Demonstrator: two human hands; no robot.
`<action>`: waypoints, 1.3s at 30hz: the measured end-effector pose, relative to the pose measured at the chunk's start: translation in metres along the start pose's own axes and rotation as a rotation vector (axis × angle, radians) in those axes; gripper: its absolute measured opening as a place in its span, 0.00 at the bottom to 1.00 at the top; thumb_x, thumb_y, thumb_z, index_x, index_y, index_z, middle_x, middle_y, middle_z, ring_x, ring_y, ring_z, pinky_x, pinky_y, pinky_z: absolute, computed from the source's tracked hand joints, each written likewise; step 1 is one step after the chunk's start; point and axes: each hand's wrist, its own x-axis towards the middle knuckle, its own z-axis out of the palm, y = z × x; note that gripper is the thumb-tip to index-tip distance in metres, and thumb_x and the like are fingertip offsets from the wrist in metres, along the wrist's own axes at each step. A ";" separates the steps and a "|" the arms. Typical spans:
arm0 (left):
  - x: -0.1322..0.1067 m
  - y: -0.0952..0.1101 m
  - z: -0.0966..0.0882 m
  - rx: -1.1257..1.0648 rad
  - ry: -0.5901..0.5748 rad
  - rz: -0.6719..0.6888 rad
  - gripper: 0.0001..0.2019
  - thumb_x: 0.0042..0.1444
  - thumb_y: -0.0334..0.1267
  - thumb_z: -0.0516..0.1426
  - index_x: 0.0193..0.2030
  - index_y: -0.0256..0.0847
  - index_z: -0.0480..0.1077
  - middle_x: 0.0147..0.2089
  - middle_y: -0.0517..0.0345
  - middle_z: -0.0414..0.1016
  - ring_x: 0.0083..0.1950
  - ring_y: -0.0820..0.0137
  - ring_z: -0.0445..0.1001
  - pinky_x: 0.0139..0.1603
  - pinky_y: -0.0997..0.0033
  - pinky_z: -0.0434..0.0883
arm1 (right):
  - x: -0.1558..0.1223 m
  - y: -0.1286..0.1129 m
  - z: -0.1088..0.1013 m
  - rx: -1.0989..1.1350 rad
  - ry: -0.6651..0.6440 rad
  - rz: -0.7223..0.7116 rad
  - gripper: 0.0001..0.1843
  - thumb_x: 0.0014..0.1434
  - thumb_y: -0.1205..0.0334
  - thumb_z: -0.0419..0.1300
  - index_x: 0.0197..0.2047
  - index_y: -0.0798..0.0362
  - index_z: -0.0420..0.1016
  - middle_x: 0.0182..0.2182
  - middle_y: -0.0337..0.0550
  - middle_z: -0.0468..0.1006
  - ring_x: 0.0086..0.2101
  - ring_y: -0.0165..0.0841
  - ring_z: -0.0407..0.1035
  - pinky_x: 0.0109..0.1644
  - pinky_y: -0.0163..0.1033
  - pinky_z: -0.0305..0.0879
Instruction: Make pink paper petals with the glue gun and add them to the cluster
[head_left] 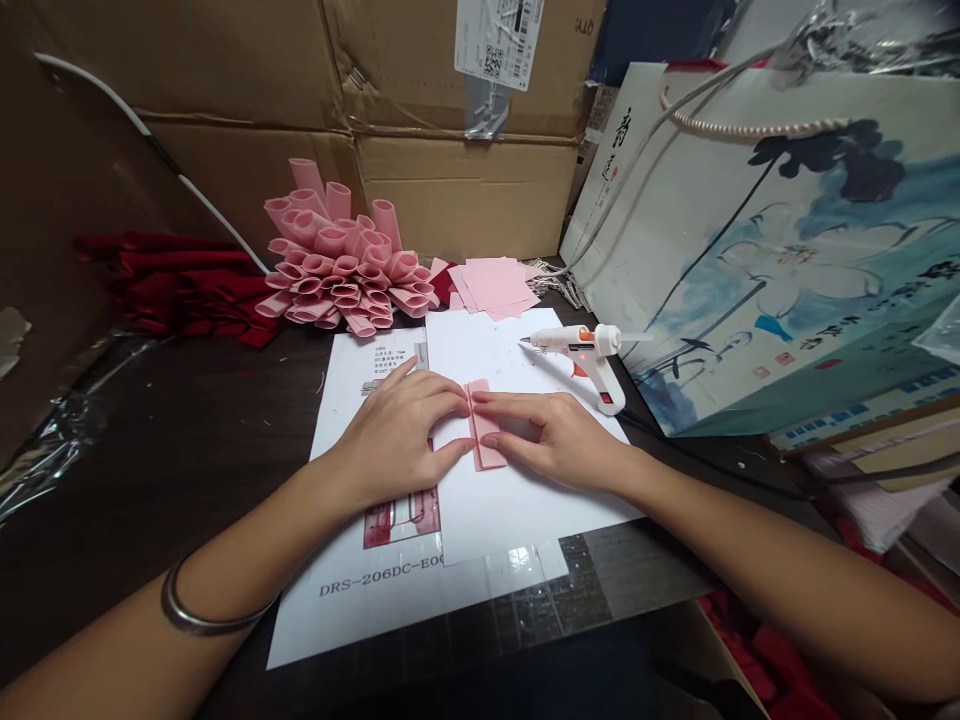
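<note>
at centre frame, i watch remotely as the left hand [405,428] and right hand [564,440] hold a folded, pale-pink, felt-like strip [489,426] under slightly parted fingertips, a fold that could spring open if either thumb slackens.

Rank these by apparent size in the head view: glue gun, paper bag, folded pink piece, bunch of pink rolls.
1. Paper bag
2. Bunch of pink rolls
3. Glue gun
4. Folded pink piece
</note>
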 end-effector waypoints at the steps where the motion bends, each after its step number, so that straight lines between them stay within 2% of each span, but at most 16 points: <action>1: 0.000 0.000 0.000 0.003 0.003 -0.001 0.08 0.55 0.40 0.58 0.41 0.42 0.73 0.46 0.56 0.77 0.51 0.61 0.73 0.68 0.44 0.53 | 0.000 0.000 0.000 -0.011 0.002 0.000 0.23 0.63 0.54 0.59 0.60 0.49 0.72 0.55 0.44 0.75 0.57 0.39 0.68 0.62 0.49 0.64; 13: -0.001 -0.003 0.000 0.018 0.011 0.014 0.11 0.53 0.36 0.56 0.42 0.43 0.75 0.47 0.57 0.78 0.51 0.61 0.74 0.69 0.44 0.50 | 0.000 0.001 0.002 -0.143 -0.059 -0.012 0.23 0.63 0.55 0.58 0.61 0.46 0.71 0.56 0.41 0.74 0.55 0.42 0.70 0.60 0.52 0.66; 20: 0.000 -0.001 0.000 0.014 0.022 0.003 0.09 0.55 0.37 0.55 0.41 0.42 0.74 0.46 0.57 0.78 0.50 0.61 0.74 0.69 0.45 0.50 | 0.000 0.000 0.004 -0.214 -0.070 -0.086 0.22 0.65 0.57 0.55 0.61 0.51 0.71 0.58 0.43 0.72 0.56 0.41 0.69 0.60 0.50 0.67; 24: 0.000 0.000 0.002 -0.031 0.060 -0.036 0.14 0.58 0.39 0.55 0.50 0.41 0.71 0.52 0.53 0.76 0.56 0.60 0.71 0.68 0.46 0.53 | 0.000 0.001 0.004 -0.236 -0.068 -0.123 0.22 0.65 0.59 0.54 0.61 0.51 0.71 0.59 0.44 0.71 0.56 0.42 0.70 0.58 0.52 0.69; 27: 0.000 0.001 0.004 -0.045 0.002 -0.055 0.19 0.59 0.39 0.53 0.57 0.42 0.67 0.58 0.52 0.72 0.63 0.58 0.66 0.69 0.44 0.51 | -0.001 0.001 0.004 -0.257 -0.078 -0.138 0.21 0.66 0.60 0.53 0.60 0.53 0.71 0.59 0.46 0.71 0.54 0.42 0.71 0.57 0.51 0.69; 30: 0.000 0.002 0.006 -0.016 -0.060 -0.056 0.21 0.61 0.39 0.52 0.61 0.43 0.65 0.61 0.52 0.70 0.66 0.57 0.62 0.71 0.43 0.48 | -0.001 0.000 0.003 -0.288 -0.103 -0.132 0.21 0.67 0.60 0.51 0.60 0.53 0.70 0.59 0.45 0.72 0.54 0.42 0.71 0.57 0.49 0.69; 35: 0.000 0.005 0.005 0.051 -0.075 -0.053 0.21 0.64 0.38 0.49 0.62 0.43 0.64 0.61 0.52 0.71 0.68 0.58 0.60 0.70 0.44 0.48 | -0.003 -0.009 0.000 -0.373 -0.168 -0.095 0.23 0.68 0.55 0.49 0.61 0.55 0.68 0.61 0.47 0.69 0.51 0.46 0.73 0.52 0.50 0.70; 39: 0.000 0.005 0.005 0.088 -0.102 -0.033 0.20 0.64 0.38 0.48 0.61 0.44 0.65 0.61 0.56 0.71 0.68 0.56 0.59 0.70 0.41 0.46 | -0.010 -0.014 -0.006 -0.424 -0.208 -0.140 0.27 0.67 0.48 0.51 0.61 0.55 0.68 0.62 0.49 0.68 0.49 0.48 0.74 0.49 0.49 0.71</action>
